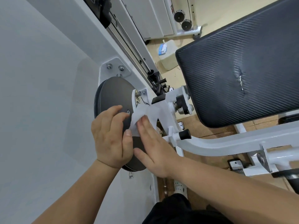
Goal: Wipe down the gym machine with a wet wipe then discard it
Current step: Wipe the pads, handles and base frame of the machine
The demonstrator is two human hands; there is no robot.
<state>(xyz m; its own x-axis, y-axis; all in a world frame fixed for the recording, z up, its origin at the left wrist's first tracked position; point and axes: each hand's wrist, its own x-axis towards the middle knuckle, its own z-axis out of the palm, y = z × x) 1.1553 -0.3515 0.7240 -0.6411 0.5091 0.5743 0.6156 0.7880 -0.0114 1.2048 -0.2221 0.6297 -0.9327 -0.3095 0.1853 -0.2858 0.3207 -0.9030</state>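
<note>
Right hand [152, 147] flat, fingers together, pressing wet wipe [142, 116] under fingertips against white bracket of gym machine [166, 117]; left hand [111, 135] curled over grey disc [111, 97], just left of wipe

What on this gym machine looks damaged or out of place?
The black padded seat has a small tear near its middle, with pale material showing through the ribbed cover. Otherwise nothing stands out: the right hand presses the white wipe against the grey disc, and the left hand steadies it.

Matt grey metal disc [113, 97]; glossy white painted frame [210, 144]; ribbed black vinyl pad [234, 70], torn.
</note>
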